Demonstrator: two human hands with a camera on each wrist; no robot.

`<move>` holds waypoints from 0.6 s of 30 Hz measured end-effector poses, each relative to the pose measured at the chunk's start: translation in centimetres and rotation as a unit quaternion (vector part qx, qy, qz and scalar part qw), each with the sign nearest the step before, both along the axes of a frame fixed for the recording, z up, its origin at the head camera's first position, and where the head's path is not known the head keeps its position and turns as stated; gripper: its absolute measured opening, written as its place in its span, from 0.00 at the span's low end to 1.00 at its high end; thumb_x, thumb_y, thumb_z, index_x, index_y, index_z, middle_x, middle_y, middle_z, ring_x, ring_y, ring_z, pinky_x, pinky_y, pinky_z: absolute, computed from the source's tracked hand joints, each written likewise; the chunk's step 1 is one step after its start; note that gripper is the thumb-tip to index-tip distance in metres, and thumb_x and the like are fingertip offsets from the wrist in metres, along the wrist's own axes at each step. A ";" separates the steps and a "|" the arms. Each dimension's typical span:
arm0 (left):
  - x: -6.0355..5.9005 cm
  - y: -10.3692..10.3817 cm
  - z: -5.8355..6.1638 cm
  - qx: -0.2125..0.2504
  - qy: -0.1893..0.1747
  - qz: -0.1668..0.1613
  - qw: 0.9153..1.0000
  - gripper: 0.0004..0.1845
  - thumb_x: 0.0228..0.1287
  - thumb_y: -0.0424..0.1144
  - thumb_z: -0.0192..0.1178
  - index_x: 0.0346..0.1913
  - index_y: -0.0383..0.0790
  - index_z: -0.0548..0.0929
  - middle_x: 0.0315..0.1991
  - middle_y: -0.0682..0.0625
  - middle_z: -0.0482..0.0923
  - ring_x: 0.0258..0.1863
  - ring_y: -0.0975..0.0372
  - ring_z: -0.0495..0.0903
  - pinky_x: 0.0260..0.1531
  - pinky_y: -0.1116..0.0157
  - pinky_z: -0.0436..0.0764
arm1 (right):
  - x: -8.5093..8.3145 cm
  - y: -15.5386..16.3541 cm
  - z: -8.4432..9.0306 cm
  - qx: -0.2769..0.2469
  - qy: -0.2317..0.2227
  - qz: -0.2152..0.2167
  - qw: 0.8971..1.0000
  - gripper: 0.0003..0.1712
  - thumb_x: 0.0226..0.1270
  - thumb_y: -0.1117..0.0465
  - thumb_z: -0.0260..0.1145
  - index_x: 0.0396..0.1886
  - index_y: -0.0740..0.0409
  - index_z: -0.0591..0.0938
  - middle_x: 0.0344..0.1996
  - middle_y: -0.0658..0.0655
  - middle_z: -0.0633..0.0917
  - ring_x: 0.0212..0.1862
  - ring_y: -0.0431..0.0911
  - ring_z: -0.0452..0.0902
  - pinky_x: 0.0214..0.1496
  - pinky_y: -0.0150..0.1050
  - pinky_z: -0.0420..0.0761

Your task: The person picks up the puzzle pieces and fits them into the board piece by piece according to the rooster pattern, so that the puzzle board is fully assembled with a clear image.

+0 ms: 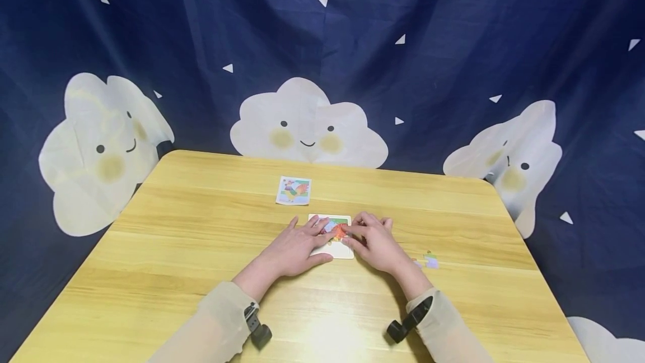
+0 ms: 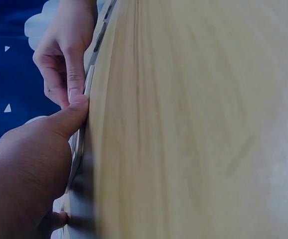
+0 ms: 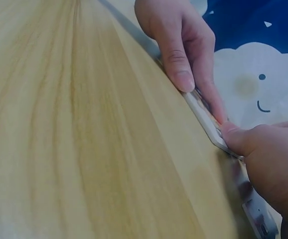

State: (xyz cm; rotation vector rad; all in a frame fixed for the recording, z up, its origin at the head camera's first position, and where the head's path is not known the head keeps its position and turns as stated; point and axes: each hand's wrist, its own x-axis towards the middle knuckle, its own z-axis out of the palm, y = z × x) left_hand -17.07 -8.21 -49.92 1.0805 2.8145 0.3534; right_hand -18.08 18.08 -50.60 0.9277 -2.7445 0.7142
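Note:
A small white-framed jigsaw puzzle board point(image 1: 342, 251) lies on the table, partly filled with red, orange, blue and green picture pieces. My left hand point(image 1: 299, 248) rests over its left side, fingers stretched across the pieces and thumb at the near edge. At the right edge, my right hand point(image 1: 377, 244) bends its index finger and thumb together on an orange puzzle piece point(image 1: 340, 232). The right thumb point(image 3: 236, 138) is right at the board's corner in the right wrist view. Both hands cover parts of the picture.
Behind the board lies a square picture card point(image 1: 294, 191) showing a colourful bird. Loose puzzle pieces point(image 1: 430, 260) lie to the right, partly behind my right wrist. The wooden table point(image 1: 201, 206) ends at a dark blue curtain point(image 1: 282, 21) with white clouds.

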 end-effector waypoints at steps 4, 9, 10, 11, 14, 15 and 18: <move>0.0 0.1 0.2 -0.009 -0.001 0.001 1.000 0.38 0.80 0.67 0.47 0.85 0.57 0.61 0.84 0.49 0.54 0.82 0.51 0.52 0.75 0.34 0.53 | -0.1 0.0 -0.1 0.006 0.002 -0.003 1.000 0.18 0.76 0.50 0.72 0.59 0.51 0.91 0.45 0.46 0.79 0.47 0.42 0.74 0.48 0.51 0.56; 0.1 0.3 0.7 -0.019 0.007 -0.004 1.000 0.38 0.80 0.67 0.47 0.84 0.55 0.61 0.84 0.48 0.55 0.82 0.49 0.55 0.74 0.33 0.56 | 0.0 -0.1 0.0 0.009 -0.005 -0.014 1.000 0.18 0.75 0.49 0.73 0.57 0.51 0.92 0.44 0.45 0.78 0.46 0.42 0.73 0.47 0.50 0.55; 0.1 0.3 0.8 -0.020 0.010 -0.005 1.000 0.38 0.80 0.67 0.47 0.84 0.55 0.62 0.84 0.48 0.55 0.81 0.48 0.56 0.73 0.33 0.57 | 0.0 -0.1 0.0 0.008 -0.008 -0.017 1.000 0.18 0.74 0.49 0.73 0.57 0.51 0.92 0.44 0.45 0.78 0.46 0.42 0.72 0.47 0.50 0.55; 0.1 0.4 0.9 -0.022 0.012 -0.005 1.000 0.38 0.80 0.67 0.48 0.85 0.55 0.62 0.84 0.49 0.55 0.81 0.48 0.56 0.73 0.33 0.58 | -0.1 -0.1 0.1 0.008 -0.012 -0.018 1.000 0.18 0.74 0.49 0.73 0.57 0.51 0.92 0.44 0.45 0.77 0.46 0.42 0.72 0.47 0.50 0.55; 0.1 0.6 1.0 -0.031 0.017 -0.005 0.999 0.38 0.80 0.67 0.48 0.85 0.56 0.61 0.83 0.52 0.57 0.81 0.47 0.58 0.72 0.31 0.59 | -0.1 -0.2 0.2 0.006 -0.023 -0.022 0.999 0.18 0.74 0.49 0.73 0.57 0.51 0.92 0.44 0.45 0.77 0.45 0.42 0.72 0.46 0.50 0.54; 0.1 0.7 1.0 -0.034 0.019 -0.005 0.999 0.38 0.80 0.67 0.47 0.85 0.56 0.61 0.83 0.53 0.57 0.81 0.47 0.58 0.71 0.31 0.59 | -0.1 -0.2 0.2 0.005 -0.026 -0.022 0.999 0.18 0.74 0.49 0.74 0.57 0.51 0.92 0.44 0.45 0.77 0.45 0.42 0.71 0.46 0.50 0.54; 0.1 0.9 1.0 -0.043 0.026 -0.003 0.999 0.38 0.80 0.68 0.47 0.85 0.56 0.61 0.82 0.54 0.59 0.80 0.46 0.58 0.71 0.30 0.59 | -0.3 -0.2 0.4 0.003 -0.033 -0.024 0.999 0.18 0.73 0.49 0.74 0.56 0.50 0.92 0.43 0.44 0.77 0.44 0.42 0.71 0.46 0.50 0.53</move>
